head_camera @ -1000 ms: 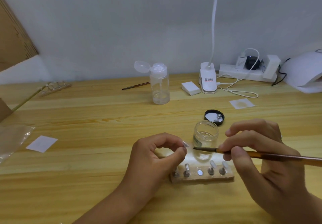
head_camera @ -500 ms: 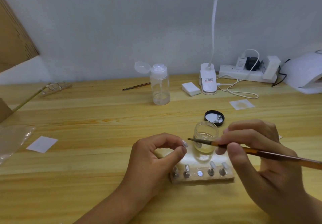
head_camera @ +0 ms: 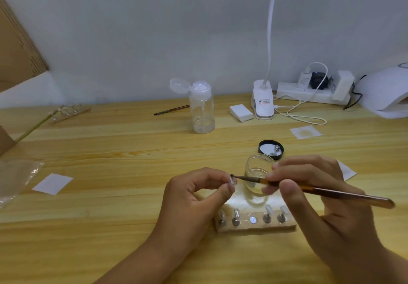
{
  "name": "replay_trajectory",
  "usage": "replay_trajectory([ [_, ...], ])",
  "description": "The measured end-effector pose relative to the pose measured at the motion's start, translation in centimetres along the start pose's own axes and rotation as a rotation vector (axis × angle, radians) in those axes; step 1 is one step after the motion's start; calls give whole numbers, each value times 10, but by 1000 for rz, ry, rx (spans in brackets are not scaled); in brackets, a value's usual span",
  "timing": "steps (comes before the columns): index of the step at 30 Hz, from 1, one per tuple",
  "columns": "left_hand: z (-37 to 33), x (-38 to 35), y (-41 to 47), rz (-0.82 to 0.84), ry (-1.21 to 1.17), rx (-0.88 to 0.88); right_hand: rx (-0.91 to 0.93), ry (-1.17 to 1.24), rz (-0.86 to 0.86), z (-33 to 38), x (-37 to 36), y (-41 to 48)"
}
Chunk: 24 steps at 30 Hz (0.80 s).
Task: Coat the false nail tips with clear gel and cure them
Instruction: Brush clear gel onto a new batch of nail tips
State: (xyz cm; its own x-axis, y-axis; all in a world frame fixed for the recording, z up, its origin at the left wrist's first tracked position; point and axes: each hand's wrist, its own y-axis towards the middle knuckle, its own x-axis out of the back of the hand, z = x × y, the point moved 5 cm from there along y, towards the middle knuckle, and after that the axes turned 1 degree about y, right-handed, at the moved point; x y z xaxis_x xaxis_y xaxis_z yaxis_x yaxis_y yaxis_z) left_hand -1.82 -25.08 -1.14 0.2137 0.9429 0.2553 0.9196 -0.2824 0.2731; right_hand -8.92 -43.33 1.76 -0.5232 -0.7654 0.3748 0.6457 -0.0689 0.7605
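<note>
one nail tip (head_camera: 232,181) sits pinched in our left hand (head_camera: 194,197), just left of the jar (head_camera: 257,171); our right hand (head_camera: 309,186) grips the brush (head_camera: 320,189), its length running leftward, bristles meeting the tip.

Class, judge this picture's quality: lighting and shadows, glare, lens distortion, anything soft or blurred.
Head view: soft, even light, with a faint shadow under the left hand; head view: a bright patch glares on the wooden block below the glass jar; head view: the table bows at its far edge, wide-angle distortion; head view: the nail tip at the brush looks soft.
</note>
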Motion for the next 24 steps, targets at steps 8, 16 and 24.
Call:
replay_trajectory([
  [8,0,-1,0,9,-72,16,-9,57,-16,1,1,0],
  [16,2,-1,1,12,-92,23,26,132,-5,4,3,-1],
  [24,3,-1,1,23,-116,39,-12,95,15,-2,0,-2],
])
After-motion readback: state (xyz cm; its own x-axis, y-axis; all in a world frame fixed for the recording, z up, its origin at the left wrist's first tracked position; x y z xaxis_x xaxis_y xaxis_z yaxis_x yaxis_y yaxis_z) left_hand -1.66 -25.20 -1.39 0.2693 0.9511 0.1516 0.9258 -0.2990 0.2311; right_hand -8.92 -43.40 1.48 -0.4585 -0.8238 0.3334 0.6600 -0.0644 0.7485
